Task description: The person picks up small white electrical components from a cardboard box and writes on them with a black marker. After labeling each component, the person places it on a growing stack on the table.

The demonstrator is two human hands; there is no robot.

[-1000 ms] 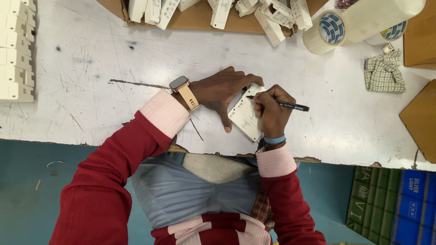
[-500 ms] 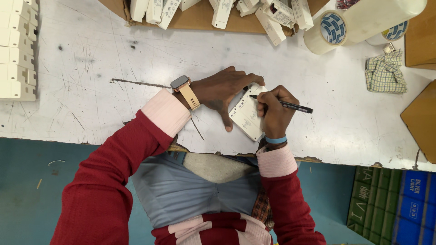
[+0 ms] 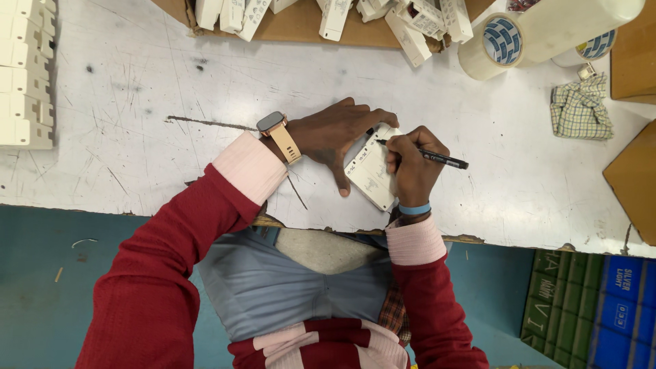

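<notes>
Pen work on a small white box (image 3: 371, 170) right now, down near my edge of the white scratched-up counter (image 3: 137, 137). My left hand (image 3: 335, 133) is spread flat over the box's left side, fingers fairly wide, pinning it to the counter with the thumb running down along its edge. My right hand (image 3: 412, 164) has its fingers pinched tight around a black pen (image 3: 437, 158), tip touching the upper part of the box, the rest of the pen sticking out to the right. Watch with a tan strap (image 3: 279, 133) sits on my left wrist, blue band (image 3: 414, 209) on the right. Up top there's a flat piece of cardboard (image 3: 301, 29) with a bunch of similar white boxes (image 3: 417, 20) scattered on it, and a stack of white blocks (image 3: 24, 75) at the far left edge. Off to the right, well apart from my hands, are big tape rolls (image 3: 502, 41) and a checked cloth (image 3: 581, 109). Box has some marks on it but honestly too small to make out.
</notes>
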